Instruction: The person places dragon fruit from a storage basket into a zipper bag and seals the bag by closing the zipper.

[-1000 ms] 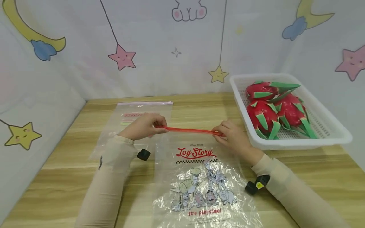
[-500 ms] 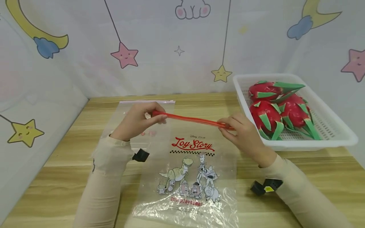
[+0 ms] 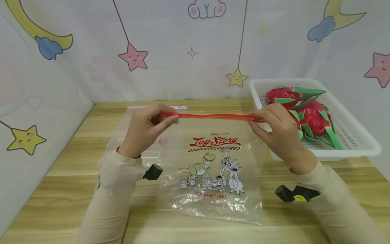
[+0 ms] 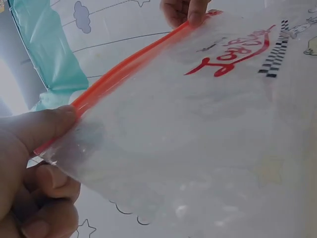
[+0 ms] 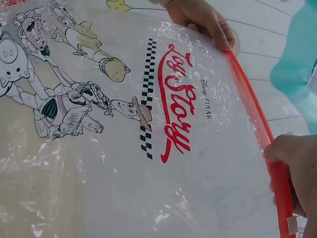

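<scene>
Crosswise — red zip (image 3: 213, 116) atop the clear bag (image 3: 170, 169).

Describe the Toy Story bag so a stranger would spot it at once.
Over the wood-grain table, look left of the white plastic basket. The Toy Story bag is there, its red zip strip setting it apart from the lilac-edged bag farther back.

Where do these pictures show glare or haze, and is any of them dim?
Head view: well lit, glints low on the held bag; left wrist view: dim and hazy, a bright patch washing out the left edge; right wrist view: dimmish, glints scattered over the held bag, red lettering clear.
</scene>
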Available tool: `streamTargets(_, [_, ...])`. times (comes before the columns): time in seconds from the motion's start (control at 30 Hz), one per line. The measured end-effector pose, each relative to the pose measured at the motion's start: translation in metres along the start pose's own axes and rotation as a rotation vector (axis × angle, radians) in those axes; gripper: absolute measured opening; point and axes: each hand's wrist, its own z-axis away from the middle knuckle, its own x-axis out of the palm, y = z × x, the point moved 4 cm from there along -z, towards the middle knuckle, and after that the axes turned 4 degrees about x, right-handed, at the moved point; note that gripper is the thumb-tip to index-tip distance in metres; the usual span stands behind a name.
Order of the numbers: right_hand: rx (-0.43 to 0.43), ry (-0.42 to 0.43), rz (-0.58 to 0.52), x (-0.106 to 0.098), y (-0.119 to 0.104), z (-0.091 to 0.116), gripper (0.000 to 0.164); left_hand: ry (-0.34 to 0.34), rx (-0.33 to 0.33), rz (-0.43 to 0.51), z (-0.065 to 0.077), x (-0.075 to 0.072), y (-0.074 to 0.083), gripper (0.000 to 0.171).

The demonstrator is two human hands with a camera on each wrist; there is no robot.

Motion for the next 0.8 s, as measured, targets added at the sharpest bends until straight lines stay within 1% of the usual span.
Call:
streamTargets(0.07, [-0.012, 0.017, 0.006, -0.006, -0.003, -0.007, 0.041, 0.030, 0.005, 0.024, 0.000, -0.001, 0.006, 0.009])
streamTargets(0.2, [-0.026, 0.038, 0.021, -0.018, -0.008, -0.019, 0.043, 0.081, 0.019, 0.072, 0.001, -0.003, 0.015, 0.012])
streamTargets(0.33, [-0.039, 0.100, 0.007, -0.027, -0.012, -0.029, 0.026, 0.126, 0.058, 0.097, 0.001, -0.006, 0.022, 0.013])
streamTargets(0.4, [-0.039, 0.137, 0.006, -0.031, -0.014, -0.033, 0.017, 0.157, 0.086, 0.097, 0.001, -0.008, 0.026, 0.010])
streamTargets(0.47, [-0.042, 0.162, 0.012, -0.036, -0.018, -0.036, 0.014, 0.184, 0.107, 0.117, 0.001, -0.010, 0.030, 0.007])
streamTargets(0.57, [-0.049, 0.185, 0.022, -0.042, -0.021, -0.041, 0.016, 0.219, 0.135, 0.147, 0.002, -0.011, 0.034, 0.015])
streamTargets(0.67, [-0.066, 0.183, 0.020, -0.047, -0.024, -0.042, 0.014, 0.221, 0.168, 0.171, 0.002, -0.011, 0.037, 0.025])
streamTargets(0.73, [-0.080, 0.174, 0.023, -0.048, -0.025, -0.041, 0.014, 0.200, 0.183, 0.169, 0.001, -0.010, 0.038, 0.031])
streamTargets(0.8, [-0.095, 0.149, 0.034, -0.049, -0.027, -0.039, 0.013, 0.172, 0.189, 0.157, 0.001, -0.010, 0.038, 0.031])
